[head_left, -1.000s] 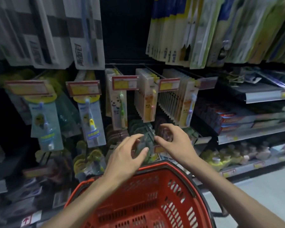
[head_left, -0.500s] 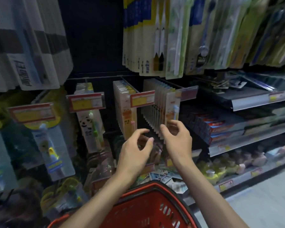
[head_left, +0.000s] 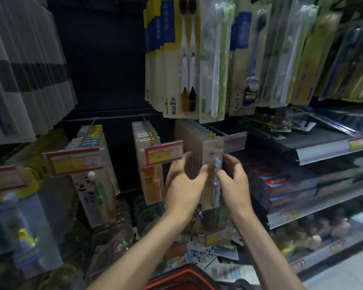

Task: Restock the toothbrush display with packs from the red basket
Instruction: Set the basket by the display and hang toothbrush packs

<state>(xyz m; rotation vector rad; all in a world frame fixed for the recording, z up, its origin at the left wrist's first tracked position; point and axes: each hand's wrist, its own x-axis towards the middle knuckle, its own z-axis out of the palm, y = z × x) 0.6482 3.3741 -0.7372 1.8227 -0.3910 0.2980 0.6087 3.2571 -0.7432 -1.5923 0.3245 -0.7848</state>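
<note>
Cream card backs the toothbrush pack, with a clear blister over 1 brush that has a pale blue head and a lilac handle. It stands upright at the front of a row of like packs on a wire peg, in the middle tier of the display; whether it is hooked on the peg I cannot tell. The 2 hands hold it between them. The left hand has its grip closed on the left edge, thumb on the front face, fingers curled toward the row behind. The right hand pinches the right edge, thumb beside the brush handle. Only the rim of the red basket shows, well below the hands. A red-and-yellow price tag sits just left of the pack, its print too blurred to read. White characters on the blue panels of the upper packs are also illegible.
</note>
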